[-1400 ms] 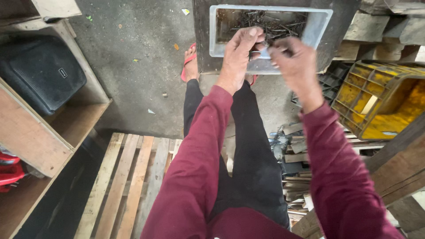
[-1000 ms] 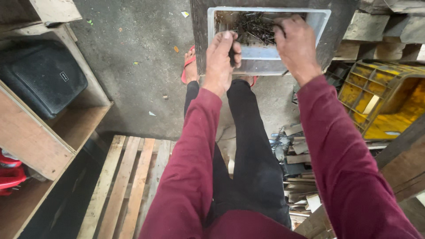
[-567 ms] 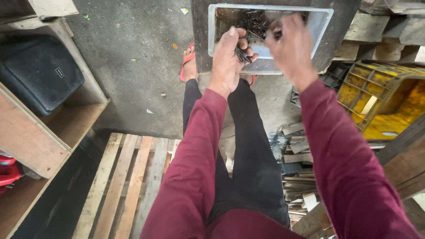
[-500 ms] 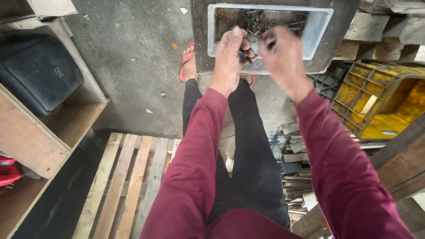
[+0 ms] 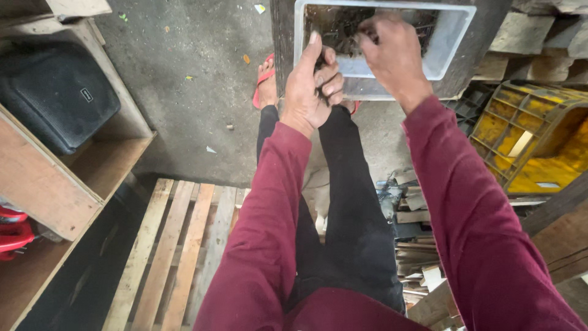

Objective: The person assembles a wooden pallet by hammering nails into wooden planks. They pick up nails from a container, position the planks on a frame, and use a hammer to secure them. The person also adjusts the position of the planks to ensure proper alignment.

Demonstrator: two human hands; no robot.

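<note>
Nails (image 5: 343, 27), dark and rusty, lie in a tangled heap inside a pale grey plastic tub (image 5: 450, 52) that sits on a dark board down by the person's feet, and both hands are working at its near edge. His right hand (image 5: 392, 52) is down over the heap with the fingers curled in, seemingly pinching a few pieces, though what exactly it grips is hidden under the knuckles. His left hand (image 5: 312, 92) hovers at the tub's rim, fingers folded loosely round a small dark bundle that looks like more of the same nails. From where I stand, picking out only a few at a time and keeping the points all one way in the holding hand would spare his fingers. A red sandal (image 5: 262, 83) shows on the concrete floor (image 5: 184, 92); a wooden pallet (image 5: 177, 245) lies nearer, a yellow crate (image 5: 533, 141) to the right, a black case (image 5: 52, 92) on the left.
</note>
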